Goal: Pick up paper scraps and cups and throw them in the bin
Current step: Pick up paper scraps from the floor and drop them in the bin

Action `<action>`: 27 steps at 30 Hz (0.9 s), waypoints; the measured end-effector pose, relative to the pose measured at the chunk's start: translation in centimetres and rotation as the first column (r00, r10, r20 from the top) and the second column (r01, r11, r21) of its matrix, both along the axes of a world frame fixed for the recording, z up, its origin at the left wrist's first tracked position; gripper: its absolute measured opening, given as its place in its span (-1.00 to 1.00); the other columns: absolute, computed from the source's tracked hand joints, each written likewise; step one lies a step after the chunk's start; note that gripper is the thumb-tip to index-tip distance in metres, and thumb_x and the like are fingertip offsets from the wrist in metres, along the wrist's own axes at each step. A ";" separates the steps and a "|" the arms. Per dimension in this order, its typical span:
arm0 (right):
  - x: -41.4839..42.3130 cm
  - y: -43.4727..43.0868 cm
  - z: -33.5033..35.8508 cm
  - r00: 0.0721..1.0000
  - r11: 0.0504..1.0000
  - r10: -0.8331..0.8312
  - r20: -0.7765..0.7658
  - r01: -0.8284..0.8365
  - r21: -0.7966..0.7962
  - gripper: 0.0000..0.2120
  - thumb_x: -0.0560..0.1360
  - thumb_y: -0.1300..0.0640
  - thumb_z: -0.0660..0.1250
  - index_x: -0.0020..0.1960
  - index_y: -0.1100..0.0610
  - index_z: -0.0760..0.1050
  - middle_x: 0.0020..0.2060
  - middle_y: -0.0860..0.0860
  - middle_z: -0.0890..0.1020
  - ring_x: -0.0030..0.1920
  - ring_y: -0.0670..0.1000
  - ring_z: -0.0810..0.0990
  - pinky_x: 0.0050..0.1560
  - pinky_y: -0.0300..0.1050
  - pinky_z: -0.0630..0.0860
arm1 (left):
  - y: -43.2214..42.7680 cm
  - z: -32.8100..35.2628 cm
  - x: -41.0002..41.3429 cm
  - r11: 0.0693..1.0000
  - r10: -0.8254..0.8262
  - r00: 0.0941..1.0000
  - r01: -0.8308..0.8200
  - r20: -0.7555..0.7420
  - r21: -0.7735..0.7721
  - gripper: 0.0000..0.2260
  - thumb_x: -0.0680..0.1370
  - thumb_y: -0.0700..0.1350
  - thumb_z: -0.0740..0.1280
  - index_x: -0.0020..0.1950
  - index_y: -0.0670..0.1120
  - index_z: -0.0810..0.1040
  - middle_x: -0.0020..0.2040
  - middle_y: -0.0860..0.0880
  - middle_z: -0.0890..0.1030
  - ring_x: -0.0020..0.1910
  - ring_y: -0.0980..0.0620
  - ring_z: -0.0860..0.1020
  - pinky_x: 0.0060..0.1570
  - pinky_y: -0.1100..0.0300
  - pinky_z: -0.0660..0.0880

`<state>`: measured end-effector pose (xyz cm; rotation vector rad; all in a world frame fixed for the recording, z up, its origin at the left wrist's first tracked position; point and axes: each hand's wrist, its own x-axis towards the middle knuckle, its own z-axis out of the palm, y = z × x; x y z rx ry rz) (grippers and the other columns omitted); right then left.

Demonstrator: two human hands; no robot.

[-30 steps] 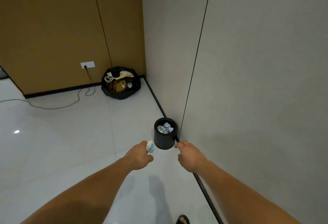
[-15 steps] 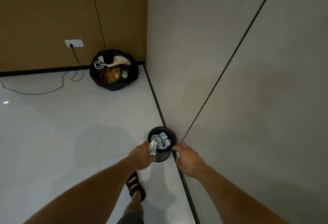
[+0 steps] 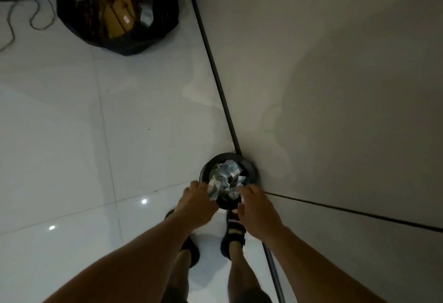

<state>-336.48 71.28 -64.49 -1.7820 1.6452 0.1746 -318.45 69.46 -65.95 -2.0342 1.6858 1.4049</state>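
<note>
a small black bin (image 3: 229,155) of crumpled paper is set on the floor (image 3: 72,135) against the wall (image 3: 335,87). at its 7 o'clock, a paper scrap (image 3: 214,188) is pinched by the left hand (image 3: 196,204). at 5 o'clock the right hand (image 3: 257,209) is curled; what it holds cannot be told.

glossy tiled floor (image 3: 72,135); crumpled paper scraps (image 3: 223,175); matt wall (image 3: 335,63)

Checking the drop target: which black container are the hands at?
The small round bin against the wall, holding crumpled paper, not the large bag in the corner.
</note>
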 end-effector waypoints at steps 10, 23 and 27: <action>-1.2 -4.7 -24.9 0.999 1.000 0.012 -0.046 -0.011 0.021 -0.44 0.53 -0.04 0.32 0.46 0.10 0.25 0.36 0.11 0.39 0.34 0.16 0.37 0.27 0.02 0.45 | -4.5 -23.7 -4.5 0.887 -0.374 0.905 0.413 0.203 -0.206 -0.27 0.49 0.19 0.29 0.55 -0.02 0.07 0.58 -0.09 -0.13 0.54 -0.14 -0.24 0.48 -0.11 0.00; -0.9 -3.1 -20.3 0.996 0.998 -0.025 -0.084 0.030 0.062 -0.12 0.49 -0.27 0.27 0.59 0.08 -0.08 0.57 0.08 0.06 0.56 0.10 0.00 0.49 0.12 0.17 | -4.2 -19.4 -0.1 0.889 -0.375 0.906 0.412 0.198 -0.201 -0.16 0.50 0.30 0.16 0.56 0.01 -0.24 0.57 -0.06 -0.25 0.52 -0.10 -0.32 0.50 -0.13 -0.04; 0.3 -4.6 -13.5 0.996 0.997 -0.009 -0.094 0.015 0.070 -0.15 0.51 -0.25 0.24 0.59 0.05 -0.12 0.58 0.06 0.00 0.57 0.09 -0.08 0.51 0.07 0.08 | -4.9 -11.9 2.9 0.932 -0.258 0.941 0.302 0.220 -0.199 -0.19 0.51 0.29 0.15 0.55 0.02 -0.25 0.56 -0.06 -0.28 0.51 -0.10 -0.35 0.50 -0.17 -0.06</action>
